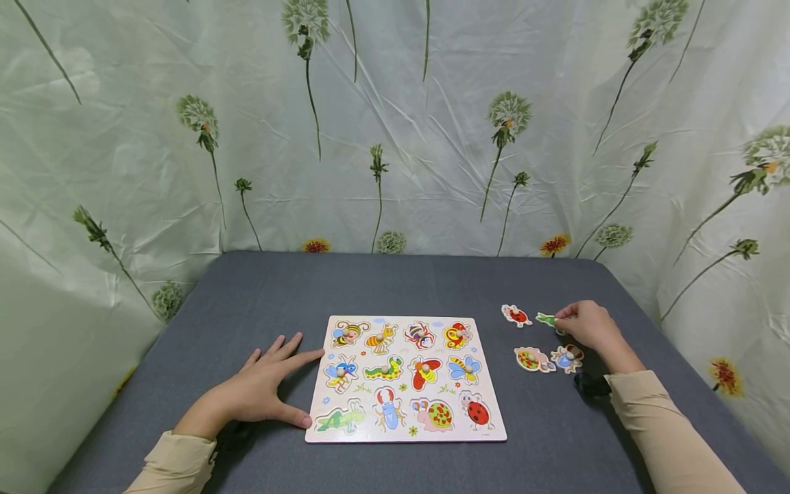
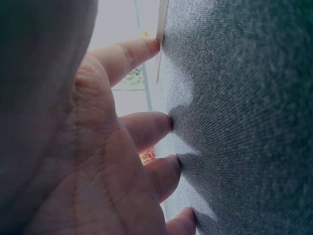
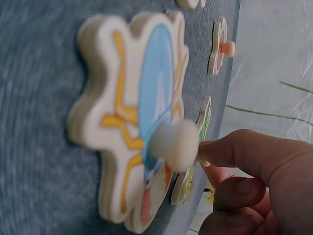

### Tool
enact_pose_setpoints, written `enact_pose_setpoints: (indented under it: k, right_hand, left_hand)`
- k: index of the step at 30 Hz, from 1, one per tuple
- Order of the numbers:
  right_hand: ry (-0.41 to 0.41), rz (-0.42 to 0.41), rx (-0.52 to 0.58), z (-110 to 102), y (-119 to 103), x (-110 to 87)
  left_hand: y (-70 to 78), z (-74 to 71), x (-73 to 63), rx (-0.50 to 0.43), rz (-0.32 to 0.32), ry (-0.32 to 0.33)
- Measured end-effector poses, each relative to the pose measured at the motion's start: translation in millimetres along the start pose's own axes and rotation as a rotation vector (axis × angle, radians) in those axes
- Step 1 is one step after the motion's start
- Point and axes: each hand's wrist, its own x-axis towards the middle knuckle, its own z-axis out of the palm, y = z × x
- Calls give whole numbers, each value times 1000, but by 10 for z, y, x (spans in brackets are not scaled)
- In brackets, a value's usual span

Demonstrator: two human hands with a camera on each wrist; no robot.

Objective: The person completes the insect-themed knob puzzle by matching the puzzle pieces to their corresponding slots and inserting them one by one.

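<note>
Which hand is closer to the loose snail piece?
Right. The right hand, pinching the green piece, is just beyond and right of the snail piece; the left hand is across the board, touching its left edge.

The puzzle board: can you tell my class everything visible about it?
The puzzle board is pale, rectangular and looks wooden, printed with small flowers. It lies flat on the grey table. Its upper two rows hold eight knobbed creature pieces; the bottom row shows four pictures without knobs: grasshopper, beetle, snail and ladybird. The left hand touches its left edge with the thumb.
</note>
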Motion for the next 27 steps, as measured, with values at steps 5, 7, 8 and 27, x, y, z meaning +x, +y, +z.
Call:
enact_pose_setpoints:
  k: [5, 7, 8, 27]
  right_hand:
    - [4, 1, 9, -4, 81, 23]
    - [8, -4, 17, 5, 107, 28]
    - [10, -6, 22, 14, 116, 28]
    - [-13, -5, 40, 74, 95, 34]
  left_hand:
    - [5, 0, -2, -1, -1, 2]
    - [7, -1, -4, -1, -2, 3]
    - [8, -1, -4, -1, -2, 4]
    - [15, -16, 1, -6, -4, -9]
